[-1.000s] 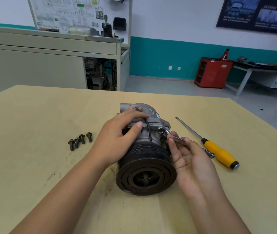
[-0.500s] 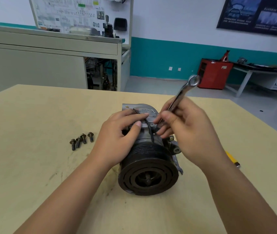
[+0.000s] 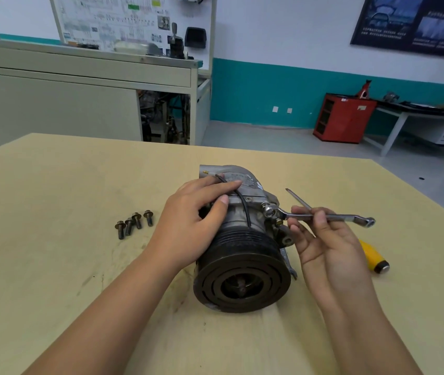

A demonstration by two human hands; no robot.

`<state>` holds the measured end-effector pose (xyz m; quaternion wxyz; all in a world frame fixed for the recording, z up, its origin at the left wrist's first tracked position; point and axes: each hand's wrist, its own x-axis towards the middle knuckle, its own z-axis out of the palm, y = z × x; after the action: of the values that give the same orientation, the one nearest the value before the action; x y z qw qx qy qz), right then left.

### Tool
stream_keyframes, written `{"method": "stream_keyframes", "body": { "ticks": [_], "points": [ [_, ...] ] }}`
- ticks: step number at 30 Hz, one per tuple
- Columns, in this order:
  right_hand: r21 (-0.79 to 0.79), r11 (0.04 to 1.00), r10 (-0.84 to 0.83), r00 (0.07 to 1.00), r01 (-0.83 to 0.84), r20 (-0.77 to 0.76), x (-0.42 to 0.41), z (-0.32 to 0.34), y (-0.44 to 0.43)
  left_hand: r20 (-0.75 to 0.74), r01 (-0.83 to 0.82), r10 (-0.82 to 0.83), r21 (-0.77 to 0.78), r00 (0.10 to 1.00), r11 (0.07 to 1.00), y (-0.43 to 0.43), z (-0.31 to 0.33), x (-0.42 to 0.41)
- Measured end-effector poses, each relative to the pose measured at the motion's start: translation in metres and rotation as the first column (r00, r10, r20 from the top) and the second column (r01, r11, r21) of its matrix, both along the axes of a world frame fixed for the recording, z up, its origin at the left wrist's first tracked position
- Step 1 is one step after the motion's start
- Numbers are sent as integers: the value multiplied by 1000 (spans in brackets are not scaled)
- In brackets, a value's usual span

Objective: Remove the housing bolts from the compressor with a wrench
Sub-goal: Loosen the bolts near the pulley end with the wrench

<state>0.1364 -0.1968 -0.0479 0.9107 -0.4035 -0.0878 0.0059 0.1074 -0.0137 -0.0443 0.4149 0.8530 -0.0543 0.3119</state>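
Observation:
The grey compressor [image 3: 245,212] lies on its side on the wooden table [image 3: 53,266], its black pulley facing me. My left hand [image 3: 191,226] rests on top of the housing and holds it steady, fingers spread over the body. A silver ring wrench [image 3: 350,218] sticks out to the right, its ring end seated on a bolt [image 3: 269,211] on the compressor's right flank. My right hand [image 3: 323,239], palm up, pinches the wrench shank between fingertips and thumb.
Several loose bolts [image 3: 133,223] lie in a row left of the compressor. A yellow-handled screwdriver [image 3: 372,255] lies to the right, partly behind my right hand. A cabinet, a red box and a workbench stand beyond the table's far edge.
The wrench, raised and pointing up half a second ago, has swung down to lie nearly level, ring end on the bolt. My right hand turned palm up. The left hand stayed put.

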Motion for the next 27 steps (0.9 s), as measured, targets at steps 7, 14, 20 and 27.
{"method": "stream_keyframes", "body": {
  "ticks": [7,14,20,27],
  "points": [
    [157,988,28,991,-8,-127,-9,-6,10,2,3,-3,-13,1000,1000,-2,1,0],
    [56,998,-17,998,21,-64,-3,4,10,21,-1,1,-10,1000,1000,-2,2,0],
    [-284,959,54,971,15,232,8,28,1,51,3,-2,-20,999,1000,-4,2,0],
    [-754,611,322,795,240,515,7,62,11,57,0,1,-20,998,1000,-4,2,0]
  ]
}}
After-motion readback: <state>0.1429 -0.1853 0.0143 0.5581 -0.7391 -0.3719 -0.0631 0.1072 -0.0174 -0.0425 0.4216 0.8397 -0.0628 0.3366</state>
